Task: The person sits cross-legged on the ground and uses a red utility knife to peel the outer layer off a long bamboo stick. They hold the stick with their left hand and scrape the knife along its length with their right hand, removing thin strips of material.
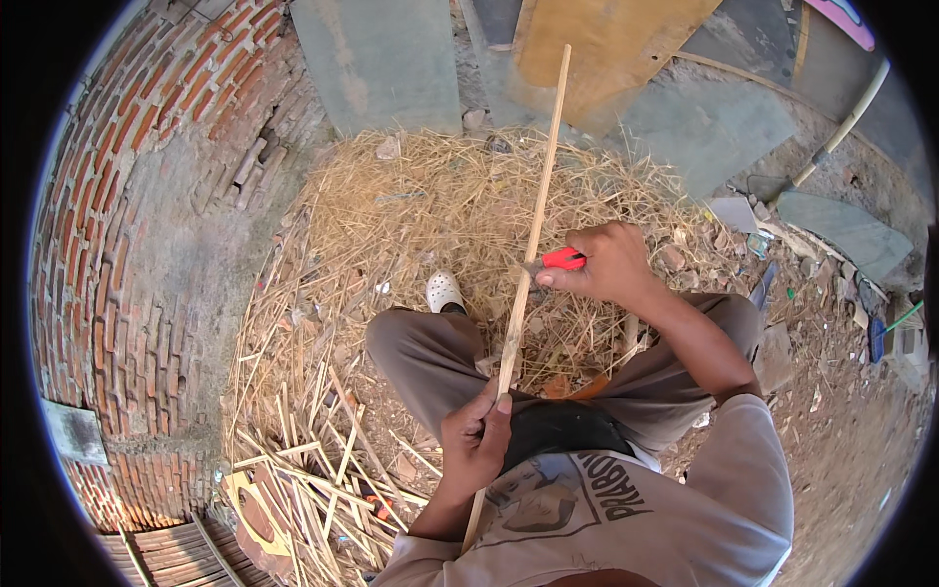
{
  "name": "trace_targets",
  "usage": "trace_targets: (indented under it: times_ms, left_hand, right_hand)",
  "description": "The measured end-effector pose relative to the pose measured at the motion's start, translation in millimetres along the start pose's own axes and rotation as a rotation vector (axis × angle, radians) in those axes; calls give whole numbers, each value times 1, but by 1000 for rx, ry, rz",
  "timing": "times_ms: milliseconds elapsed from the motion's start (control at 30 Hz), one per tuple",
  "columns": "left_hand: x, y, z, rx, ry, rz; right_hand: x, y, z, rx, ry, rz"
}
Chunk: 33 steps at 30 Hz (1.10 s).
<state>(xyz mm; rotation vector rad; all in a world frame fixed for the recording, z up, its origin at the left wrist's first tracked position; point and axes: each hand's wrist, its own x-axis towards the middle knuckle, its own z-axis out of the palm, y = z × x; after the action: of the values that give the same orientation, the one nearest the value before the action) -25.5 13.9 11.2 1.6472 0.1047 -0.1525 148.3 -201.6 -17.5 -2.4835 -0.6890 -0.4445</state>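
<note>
A long, pale strip of wood or bamboo [540, 201] slants upward from beside my body, its far end above the straw. My left hand [476, 437] is closed around its lower part, near my lap. In my right hand [611, 264] is a knife with a red and black handle [563, 258]. Its short blade meets the strip at about mid-length; the cutting edge is too small to make out. Straw-like shavings [440, 196] cover the ground around the strip and my feet.
A heap of cut sticks [333, 470] lies at my left, with a yellow cut-out piece [252, 519] beside it. The brick wall [127, 254] rises on the left. Grey boards [381, 64] and a brownish-yellow panel [606, 54] stand at the back. Rubble [675, 256] lies to the right.
</note>
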Motion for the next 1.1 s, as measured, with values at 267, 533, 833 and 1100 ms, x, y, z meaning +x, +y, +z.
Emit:
trace_targets:
  times_ms: [267, 533, 833, 1100]
  left_hand:
    - [-2, -4, 3, 90, 2, 42]
    - [-2, -3, 2, 74, 60, 11]
    - [1, -8, 1, 137, 74, 94]
    - [4, 1, 3, 191, 39, 98]
  right_hand:
    - [1, 5, 8, -32, 55, 47]
    - [-11, -11, 11, 33, 8, -65]
    - [-12, -15, 9, 0, -43, -53]
    - [-3, 8, 16, -47, 35, 71]
